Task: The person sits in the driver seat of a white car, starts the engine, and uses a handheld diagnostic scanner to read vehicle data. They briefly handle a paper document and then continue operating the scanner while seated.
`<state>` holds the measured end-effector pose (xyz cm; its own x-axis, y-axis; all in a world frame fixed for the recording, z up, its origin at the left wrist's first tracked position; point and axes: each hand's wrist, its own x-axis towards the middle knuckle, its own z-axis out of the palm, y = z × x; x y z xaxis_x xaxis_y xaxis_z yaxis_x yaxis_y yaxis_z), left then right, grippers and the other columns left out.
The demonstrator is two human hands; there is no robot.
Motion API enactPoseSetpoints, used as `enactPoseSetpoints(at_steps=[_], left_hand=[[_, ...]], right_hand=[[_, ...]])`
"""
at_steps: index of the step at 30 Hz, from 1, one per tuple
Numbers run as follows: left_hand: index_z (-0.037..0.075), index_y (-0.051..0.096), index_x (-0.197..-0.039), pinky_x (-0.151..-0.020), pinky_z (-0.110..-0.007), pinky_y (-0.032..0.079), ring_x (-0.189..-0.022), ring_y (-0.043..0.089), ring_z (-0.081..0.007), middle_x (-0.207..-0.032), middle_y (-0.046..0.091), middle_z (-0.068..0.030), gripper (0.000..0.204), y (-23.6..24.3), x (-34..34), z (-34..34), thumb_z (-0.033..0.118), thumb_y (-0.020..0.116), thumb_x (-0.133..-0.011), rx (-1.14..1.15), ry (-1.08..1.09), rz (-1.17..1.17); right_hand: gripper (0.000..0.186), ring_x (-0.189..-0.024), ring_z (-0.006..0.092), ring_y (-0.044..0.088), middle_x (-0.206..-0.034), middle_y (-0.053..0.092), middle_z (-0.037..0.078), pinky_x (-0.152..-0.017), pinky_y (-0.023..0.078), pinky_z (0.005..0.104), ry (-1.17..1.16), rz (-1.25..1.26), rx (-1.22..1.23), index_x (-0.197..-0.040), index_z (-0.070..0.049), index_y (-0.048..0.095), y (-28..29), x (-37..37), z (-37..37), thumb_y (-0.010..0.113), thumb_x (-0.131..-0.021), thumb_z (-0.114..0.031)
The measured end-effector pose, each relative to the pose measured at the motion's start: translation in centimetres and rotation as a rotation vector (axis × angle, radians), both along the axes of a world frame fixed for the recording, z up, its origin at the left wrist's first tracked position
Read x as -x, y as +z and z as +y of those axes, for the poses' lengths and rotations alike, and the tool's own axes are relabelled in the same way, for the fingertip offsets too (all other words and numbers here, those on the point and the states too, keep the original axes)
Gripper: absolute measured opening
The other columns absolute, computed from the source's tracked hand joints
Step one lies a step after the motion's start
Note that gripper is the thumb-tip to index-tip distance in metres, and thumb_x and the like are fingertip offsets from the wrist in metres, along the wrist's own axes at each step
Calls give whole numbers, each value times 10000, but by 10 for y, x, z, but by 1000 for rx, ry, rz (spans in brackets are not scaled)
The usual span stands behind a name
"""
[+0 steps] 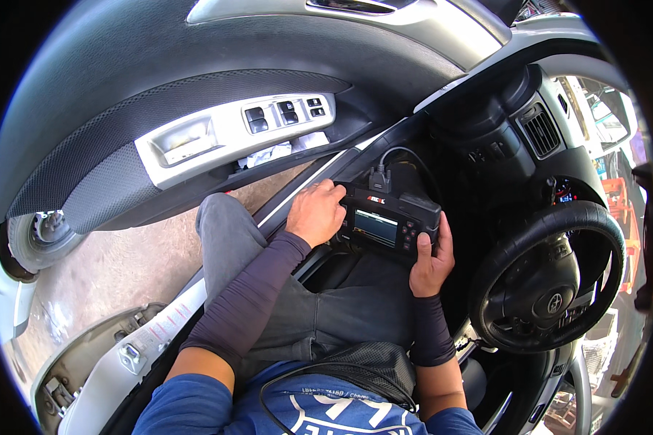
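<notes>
A black car diagnostic scanner [386, 225] with a lit screen is held above my lap, between both hands. My left hand [316, 213] is closed on its left end, fingers bent over the upper corner. At the opposite end my right hand [433, 259] grips the casing, the thumb lying by the round buttons on its face. A cable plug [381, 178] sits in the scanner's top edge, and its black cable [406, 151] curves off toward the dark space under the dashboard. The small text on the screen cannot be read.
A black steering wheel [548, 275] stands to the right, below an air vent [539, 130]. On the left, the open car door [196, 51] carries a silver window-switch panel [268, 117]. Ground [116, 268] shows through the doorway. A black mesh bag [374, 366] rests at my waist.
</notes>
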<state>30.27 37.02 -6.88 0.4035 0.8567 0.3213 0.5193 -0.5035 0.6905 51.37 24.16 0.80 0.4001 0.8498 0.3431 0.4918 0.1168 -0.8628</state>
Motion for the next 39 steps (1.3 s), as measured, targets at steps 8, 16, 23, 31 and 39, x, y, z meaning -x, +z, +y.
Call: enactPoseSetpoints(at_steps=[8, 16, 23, 31, 39], left_hand=[[45, 638, -1193, -663, -242, 478, -746, 573, -73, -896, 636, -9, 261, -17, 0, 15, 117, 726, -959, 391, 377, -697], [174, 620, -1193, -954, -419, 399, -1118, 559, -150, -1077, 669, 10, 356, -38, -2, 12, 353, 738, -909, 1194, 164, -985], [198, 598, -1037, -1001, -471, 347, -1012, 579, -208, -1026, 651, -9, 222, -23, -13, 4, 267, 732, -874, 1535, -2, -1115], [160, 583, -1091, -966, -463, 409, -1037, 596, -245, -1068, 649, -34, 260, -17, -22, 3, 240, 709, -878, 1565, 104, -1116], [101, 641, -1098, -899, -478, 469, -969, 636, -269, -1019, 696, -86, 235, -22, -26, 6, 226, 636, -900, 1626, 183, -1125]], right_hand=[[626, -1274, 187, 588, -1441, 588, 144, -1113, 433, 323, -19, -8, 1, -1530, 64, 426, -4, -3, 3, 647, -1048, -268], [627, -1290, 194, 580, -1452, 579, 148, -1123, 425, 326, 18, 30, -15, -1528, 66, 427, -3, 1, 3, 652, -1045, -264], [628, -1303, 201, 574, -1461, 571, 153, -1132, 418, 329, 31, 33, -14, -1527, 68, 427, -2, 5, 2, 657, -1042, -259], [620, -1317, 212, 568, -1463, 569, 163, -1136, 414, 335, 33, -29, 7, -1529, 70, 425, -2, 3, 1, 654, -1042, -239], [615, -1322, 220, 568, -1464, 568, 167, -1139, 414, 339, 34, -11, 4, -1528, 70, 426, 0, 7, 1, 654, -1042, -228]])
